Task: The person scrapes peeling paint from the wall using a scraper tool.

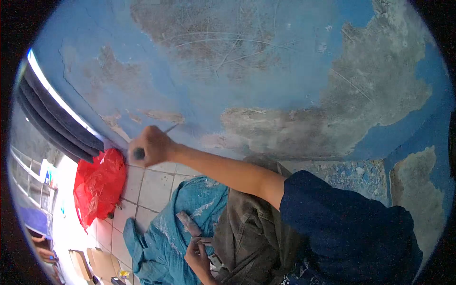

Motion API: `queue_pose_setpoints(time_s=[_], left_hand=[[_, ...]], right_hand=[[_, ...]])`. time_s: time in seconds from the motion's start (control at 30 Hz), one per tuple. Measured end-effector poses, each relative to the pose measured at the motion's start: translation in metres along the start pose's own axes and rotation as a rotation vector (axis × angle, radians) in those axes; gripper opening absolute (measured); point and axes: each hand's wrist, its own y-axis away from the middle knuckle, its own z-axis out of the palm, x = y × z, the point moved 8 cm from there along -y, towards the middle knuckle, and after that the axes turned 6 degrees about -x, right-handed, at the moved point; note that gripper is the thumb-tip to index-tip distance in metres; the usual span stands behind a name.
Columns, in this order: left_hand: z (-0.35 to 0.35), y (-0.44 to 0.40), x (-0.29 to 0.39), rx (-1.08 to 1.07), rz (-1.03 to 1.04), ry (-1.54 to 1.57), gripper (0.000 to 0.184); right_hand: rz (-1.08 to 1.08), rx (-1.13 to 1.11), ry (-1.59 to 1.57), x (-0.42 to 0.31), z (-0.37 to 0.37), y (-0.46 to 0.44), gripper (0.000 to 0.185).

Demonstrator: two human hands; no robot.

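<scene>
My right hand (153, 146) reaches far out to the left, its fingers wrapped round the dark handle of a scraper (172, 128). The scraper's thin blade points at the lower part of a blue wall (199, 102) with bare, peeled patches; whether it touches is unclear. Low in front of me, my left hand (197, 259) is closed on a putty knife (188, 224) with a flat, plaster-smeared, greyish-pink head. Behind that putty knife lies a blue cloth (166, 237) with whitish stains. My brown trousers (251, 228) are beside the left hand.
A red plastic bag (99, 185) sits on white floor tiles (154, 187) near the wall. Dark curtains (57, 118) hang at the left. Cardboard pieces (102, 263) lie at lower left, close to another person's hand (45, 254). Paint flakes (351, 178) cover a strip along the wall.
</scene>
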Motion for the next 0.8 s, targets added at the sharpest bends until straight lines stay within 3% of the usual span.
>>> queue_pose_setpoints(time_s=[0.07,0.1,0.2,0.23,0.27,0.33,0.4,0.47,0.5,0.53,0.7,0.8], left_hand=[[0.000,0.000,-0.004,0.027,0.022,0.009,0.012],[-0.001,0.001,-0.003,0.055,0.042,0.024,0.012],[-0.001,0.001,0.004,0.020,-0.036,0.051,0.011],[-0.002,0.002,0.007,0.020,-0.032,0.046,0.011],[-0.004,0.003,0.013,0.028,-0.002,0.023,0.012],[-0.007,0.000,0.016,0.041,0.024,0.001,0.012],[-0.004,0.000,0.014,0.016,0.037,-0.027,0.012],[0.002,0.001,0.000,0.005,0.004,0.032,0.012],[0.003,0.001,-0.005,0.005,-0.024,0.085,0.012],[0.001,0.002,-0.004,0.007,-0.022,0.083,0.012],[-0.004,0.000,0.011,0.016,-0.027,0.048,0.013],[-0.003,0.003,0.006,0.037,0.022,-0.042,0.013]], right_hand=[[-0.106,0.022,-0.109,-0.045,-0.009,-0.005,0.012],[-0.141,-0.025,-0.002,-0.059,-0.011,-0.008,0.014],[-0.100,0.085,-0.074,-0.016,-0.012,-0.003,0.015],[0.124,0.037,-0.029,0.014,-0.015,0.002,0.016],[0.119,0.042,-0.028,0.018,-0.009,0.004,0.016],[-0.144,0.020,-0.079,-0.029,-0.008,0.002,0.010],[-0.094,-0.044,-0.061,-0.045,-0.012,-0.002,0.009],[-0.186,-0.023,-0.116,-0.046,-0.018,-0.006,0.009],[-0.140,0.023,0.006,-0.020,-0.016,-0.001,0.008],[0.059,0.022,0.011,0.018,-0.013,0.007,0.007],[-0.157,0.038,0.003,-0.061,-0.029,-0.007,0.007],[-0.088,0.064,-0.058,-0.017,-0.025,-0.002,0.013]])
